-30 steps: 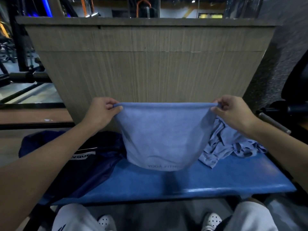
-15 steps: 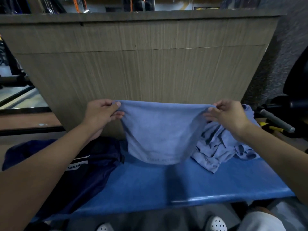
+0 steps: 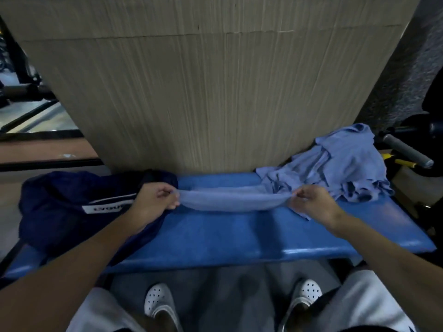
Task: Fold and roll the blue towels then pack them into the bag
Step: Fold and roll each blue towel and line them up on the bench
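A light blue towel (image 3: 230, 200) lies stretched in a narrow folded band across the blue padded bench (image 3: 239, 236). My left hand (image 3: 155, 200) pinches its left end and my right hand (image 3: 311, 202) pinches its right end. A dark navy bag (image 3: 67, 207) with a white label lies slumped on the bench's left part, just behind my left hand. A crumpled heap of more light blue towels (image 3: 340, 168) sits at the bench's far right corner, behind my right hand.
A tall wood-grain panel (image 3: 203, 92) stands right behind the bench. A grey-handled bar (image 3: 405, 149) and dark equipment sit beyond the right end. My knees and white shoes (image 3: 158, 300) are below the bench's near edge.
The towel was held up hanging in front of the panel; both hands have brought it down onto the bench, where it now lies as a narrow band. The camera has tilted downward.
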